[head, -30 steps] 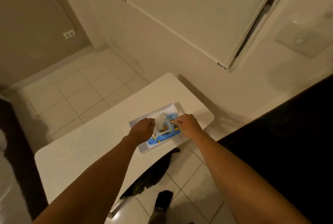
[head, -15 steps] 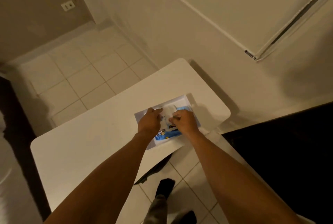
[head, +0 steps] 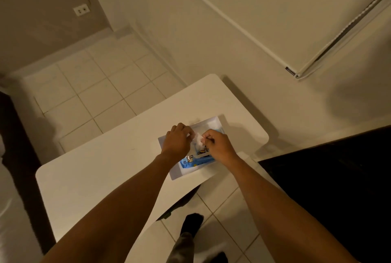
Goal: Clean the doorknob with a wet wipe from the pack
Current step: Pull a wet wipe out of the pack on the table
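A blue wet wipe pack (head: pixel 195 160) with cartoon prints lies in a shallow white tray (head: pixel 176 174) near the right end of a white table (head: pixel 101 169). Both of my hands are over the pack. My left hand (head: pixel 176 141) and my right hand (head: pixel 218 146) pinch a small white wet wipe (head: pixel 198 138) that sticks up between their fingertips. The far part of the pack is hidden under my hands. No doorknob is in view.
A white wall with a door edge (head: pixel 296 72) rises beyond the table. A dark surface (head: pixel 338 188) lies at the right. Tiled floor (head: pixel 95 97) spreads to the left, with a wall socket (head: pixel 80 10) above it. My foot in a dark sock (head: pixel 191 223) is below the table edge.
My hands have drawn closer together over the pack, and the white wipe now stands up between their fingertips. The view has tilted downward.
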